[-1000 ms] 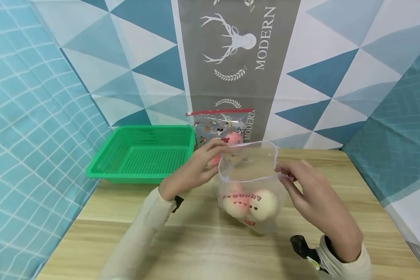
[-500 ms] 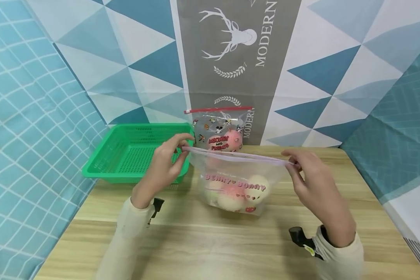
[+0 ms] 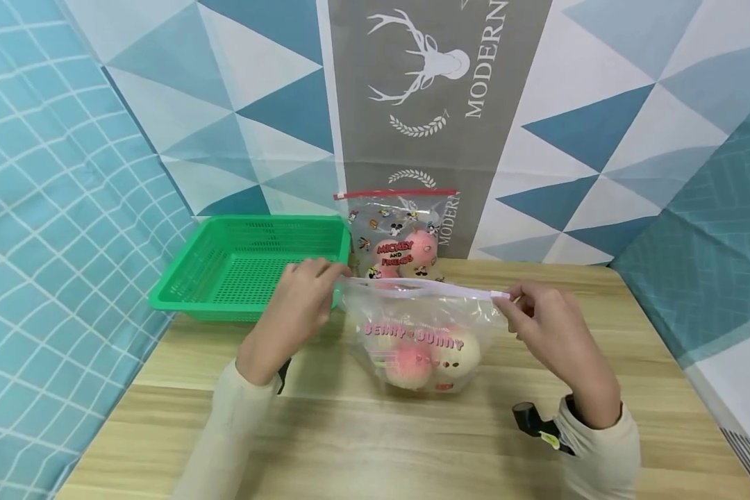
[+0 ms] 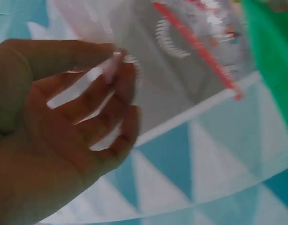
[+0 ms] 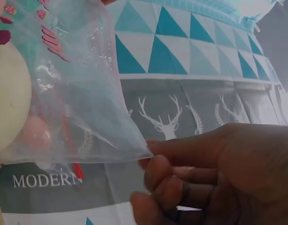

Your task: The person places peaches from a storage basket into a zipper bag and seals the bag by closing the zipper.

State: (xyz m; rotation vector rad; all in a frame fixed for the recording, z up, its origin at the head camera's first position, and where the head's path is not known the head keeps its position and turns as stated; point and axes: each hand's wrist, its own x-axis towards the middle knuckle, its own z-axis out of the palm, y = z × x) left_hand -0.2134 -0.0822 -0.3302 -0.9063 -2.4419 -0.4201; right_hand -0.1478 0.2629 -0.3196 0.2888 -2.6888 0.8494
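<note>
A clear zip bag (image 3: 437, 309) lettered "Berry Bunny" stands on the table, its lilac zip strip stretched nearly straight between my hands. Inside it sit round pink and cream fruits (image 3: 409, 364) that look like peaches. With thumb and forefinger, my left hand (image 3: 294, 316) pinches the strip's left corner; the left wrist view shows this pinch on the corner's tip. At the other end, by a small white slider (image 3: 498, 294), my right hand (image 3: 550, 326) pinches the right corner. In the right wrist view, that bag corner (image 5: 130, 145) tapers into the fingertips.
A green perforated basket (image 3: 250, 281) stands at the back left, beside the left hand. Behind the held bag, a second zip bag (image 3: 375, 215) with a red strip and "Mickey and Friends" print leans upright with pink fruits inside. A patterned cloth (image 3: 575, 153) backs the wooden table (image 3: 375, 444).
The bag's mouth was wide open and is now drawn flat into a line. My left hand moved left to the strip's corner, then slightly right; the right hand stayed at its corner.
</note>
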